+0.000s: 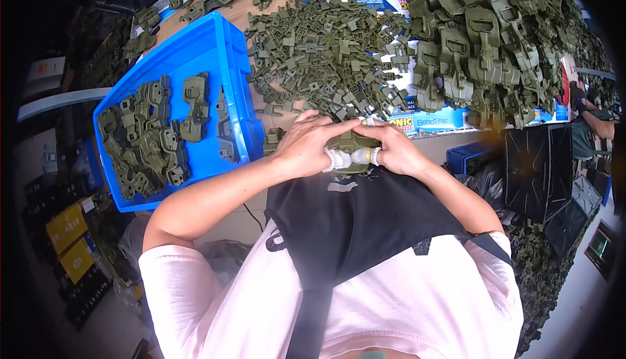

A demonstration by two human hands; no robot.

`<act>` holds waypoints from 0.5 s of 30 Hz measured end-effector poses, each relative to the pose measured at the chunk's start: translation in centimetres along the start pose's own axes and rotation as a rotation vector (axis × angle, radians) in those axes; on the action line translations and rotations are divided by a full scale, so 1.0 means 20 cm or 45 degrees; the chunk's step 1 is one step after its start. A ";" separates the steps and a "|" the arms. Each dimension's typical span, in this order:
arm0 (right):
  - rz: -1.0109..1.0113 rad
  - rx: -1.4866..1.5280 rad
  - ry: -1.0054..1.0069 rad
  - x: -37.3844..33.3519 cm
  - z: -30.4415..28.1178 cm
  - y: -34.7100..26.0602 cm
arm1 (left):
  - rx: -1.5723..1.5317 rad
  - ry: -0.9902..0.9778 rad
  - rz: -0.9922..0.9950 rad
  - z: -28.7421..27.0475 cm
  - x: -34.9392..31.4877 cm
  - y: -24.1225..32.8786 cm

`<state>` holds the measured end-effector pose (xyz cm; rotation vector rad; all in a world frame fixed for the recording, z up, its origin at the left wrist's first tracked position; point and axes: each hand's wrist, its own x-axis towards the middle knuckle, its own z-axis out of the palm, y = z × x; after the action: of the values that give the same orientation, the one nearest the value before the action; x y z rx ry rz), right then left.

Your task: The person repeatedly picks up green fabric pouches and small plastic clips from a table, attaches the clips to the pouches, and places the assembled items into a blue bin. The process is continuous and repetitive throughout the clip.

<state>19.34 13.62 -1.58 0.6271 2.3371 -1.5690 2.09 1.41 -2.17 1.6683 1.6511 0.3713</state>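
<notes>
Close to my body, at the near edge of the work surface, both hands grip one olive-green moulded plastic part [352, 141]. My left hand [305, 144] closes on its left side, and my right hand [395, 146] closes on its right side. The index fingers nearly meet across the top of the part, while the thumbs, wrapped in white coverings, press toward each other at its near side. Fingers cover much of the part, so its full shape is hidden. Just beyond the hands lies a heap of small olive-green plastic pieces [313, 49].
A blue plastic crate [242, 65] at the left holds several larger olive-green parts [147, 134]. More large parts [479, 39] are piled at the far right on printed cardboard [430, 121]. Dark folded crates [536, 170] stand at the right, and another person's arm [598, 124] shows beyond.
</notes>
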 end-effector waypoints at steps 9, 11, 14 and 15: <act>-0.179 -0.070 0.053 0.02 0.02 0.03 | -0.057 0.071 -0.079 -0.02 -0.04 0.05; -0.109 0.032 0.024 0.02 0.02 0.02 | -0.082 0.032 -0.106 -0.01 -0.03 0.05; -0.159 0.030 0.015 0.02 0.03 0.07 | -0.095 -0.073 -0.100 0.00 0.00 0.01; -0.218 -0.065 0.049 0.02 0.03 0.08 | -0.101 -0.103 -0.072 0.00 0.01 -0.01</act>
<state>19.74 13.61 -3.37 0.4605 2.5097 -1.5735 1.88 1.62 -2.39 1.5549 1.6004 0.3326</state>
